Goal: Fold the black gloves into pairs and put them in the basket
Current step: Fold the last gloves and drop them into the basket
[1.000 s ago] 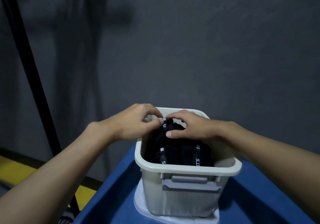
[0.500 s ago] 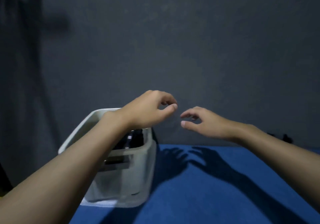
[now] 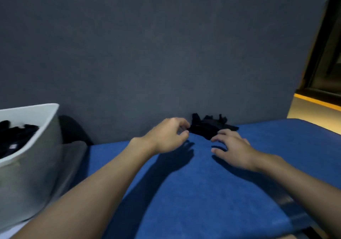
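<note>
A small heap of black gloves (image 3: 208, 127) lies on the blue table (image 3: 203, 192) against the grey wall. My left hand (image 3: 168, 135) hovers just left of the heap, fingers loosely curled, holding nothing. My right hand (image 3: 232, 147) hangs above the table with its fingers spread, the fingertips at the heap's near edge. The beige basket (image 3: 35, 146) stands at the far left, and folded black gloves (image 3: 16, 137) show inside it.
A dark grey wall (image 3: 166, 54) runs directly behind the table. The table's right edge falls off toward a yellowish floor (image 3: 313, 117) and a dark frame at the far right. Blue tabletop stretches between the basket and the heap.
Both hands left the basket and swung right across the table to the glove heap. The view turned right with them, so the basket now sits at the left edge.
</note>
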`<state>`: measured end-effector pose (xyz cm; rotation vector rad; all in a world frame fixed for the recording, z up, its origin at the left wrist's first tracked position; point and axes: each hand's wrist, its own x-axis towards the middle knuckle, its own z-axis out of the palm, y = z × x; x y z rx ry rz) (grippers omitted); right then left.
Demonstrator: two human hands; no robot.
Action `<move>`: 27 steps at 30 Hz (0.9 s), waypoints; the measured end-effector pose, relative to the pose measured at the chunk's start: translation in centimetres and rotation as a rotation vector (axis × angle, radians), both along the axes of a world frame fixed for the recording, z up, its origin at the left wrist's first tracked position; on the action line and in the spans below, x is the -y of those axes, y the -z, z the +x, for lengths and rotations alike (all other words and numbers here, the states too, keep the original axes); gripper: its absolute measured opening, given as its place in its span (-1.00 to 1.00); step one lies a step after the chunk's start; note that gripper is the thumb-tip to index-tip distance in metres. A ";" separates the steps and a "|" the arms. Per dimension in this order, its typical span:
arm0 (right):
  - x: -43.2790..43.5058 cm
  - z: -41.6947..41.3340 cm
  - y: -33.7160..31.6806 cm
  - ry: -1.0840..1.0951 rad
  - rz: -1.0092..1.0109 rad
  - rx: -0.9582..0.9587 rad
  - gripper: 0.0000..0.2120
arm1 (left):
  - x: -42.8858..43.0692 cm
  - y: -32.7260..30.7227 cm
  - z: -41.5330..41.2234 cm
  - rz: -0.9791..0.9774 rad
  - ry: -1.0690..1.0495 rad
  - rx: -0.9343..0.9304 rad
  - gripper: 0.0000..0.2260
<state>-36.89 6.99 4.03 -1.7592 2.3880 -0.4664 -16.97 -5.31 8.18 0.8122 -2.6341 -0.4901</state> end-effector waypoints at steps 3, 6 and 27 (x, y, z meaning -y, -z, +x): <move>-0.4 -2.5 1.7 0.034 0.031 -0.010 -0.53 | 0.9 2.3 -3.5 0.047 0.000 0.064 -0.59; 0.2 -3.9 2.7 0.020 0.034 -0.008 -0.51 | 2.4 4.0 -6.3 0.119 -0.023 0.113 -0.49; 0.4 -3.2 4.1 -0.182 -0.069 0.020 -0.52 | 2.7 6.7 -5.7 -0.351 -0.008 -0.192 -0.93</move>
